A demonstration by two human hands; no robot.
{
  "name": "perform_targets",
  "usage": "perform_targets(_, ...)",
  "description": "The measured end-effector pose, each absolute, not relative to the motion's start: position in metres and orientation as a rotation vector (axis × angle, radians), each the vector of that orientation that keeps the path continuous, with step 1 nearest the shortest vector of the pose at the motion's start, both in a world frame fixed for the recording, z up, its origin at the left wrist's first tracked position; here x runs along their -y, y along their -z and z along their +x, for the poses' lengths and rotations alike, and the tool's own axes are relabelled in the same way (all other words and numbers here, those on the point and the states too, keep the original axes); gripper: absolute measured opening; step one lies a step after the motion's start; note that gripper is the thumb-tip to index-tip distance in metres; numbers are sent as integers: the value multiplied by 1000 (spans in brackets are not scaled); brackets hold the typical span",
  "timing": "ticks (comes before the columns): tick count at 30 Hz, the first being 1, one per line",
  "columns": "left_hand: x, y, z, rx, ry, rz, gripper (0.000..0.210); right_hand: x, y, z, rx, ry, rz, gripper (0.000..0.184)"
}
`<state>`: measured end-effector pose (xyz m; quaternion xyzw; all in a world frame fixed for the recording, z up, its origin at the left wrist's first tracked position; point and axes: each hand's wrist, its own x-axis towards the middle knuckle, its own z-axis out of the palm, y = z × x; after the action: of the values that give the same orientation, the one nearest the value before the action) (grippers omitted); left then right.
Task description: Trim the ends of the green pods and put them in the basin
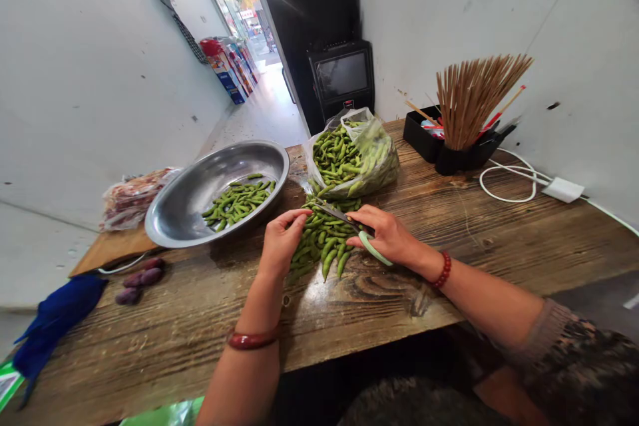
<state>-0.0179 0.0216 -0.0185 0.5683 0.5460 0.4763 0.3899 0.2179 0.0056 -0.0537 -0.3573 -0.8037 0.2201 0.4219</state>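
Note:
My right hand (383, 231) is closed on a pair of scissors (372, 248) with pale green handles. The blades point left, towards a pod at my left fingertips. My left hand (285, 238) pinches a green edamame pod (305, 207), its finger and thumb pressed together. Below both hands a loose pile of edamame pods (327, 246) lies on the wooden table. Behind the pile a clear plastic bag (382, 163) stands open, full of pods. To the left, a wide steel basin (172, 213) holds a smaller heap of pods (237, 203).
A black holder (422, 136) with a bundle of wooden skewers (474, 106) stands at the back right, beside a white cable and adapter (563, 190). At left lie a bagged pack of meat (132, 200), a cutting board (107, 249), several purple-red fruits (144, 277) and a blue cloth (62, 316).

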Motion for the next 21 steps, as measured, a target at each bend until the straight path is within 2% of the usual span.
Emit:
perform_targets(2,-22,23,-17,-1563,-1145,1798,15,-5,53,218,2017,-550,-896,43)
perform_targets(5,-20,25,-14,-1814,-869,2168,15,-3,49,217,2019,-552,-904,42)
perform_targets(8,-16,23,-10,-2003,-545,2296,20,-2,45,216,2028,-554,-921,42)
perform_targets(11,-14,22,-8,-2100,-364,2347,24,-1,44,216,2037,-551,-930,40)
perform_targets(16,-15,26,-12,-2148,-305,2401,24,-3,47,216,2029,-548,-914,40)
perform_targets(21,-16,28,-14,-2029,-436,2448,21,-4,51,216,2016,-540,-914,42)
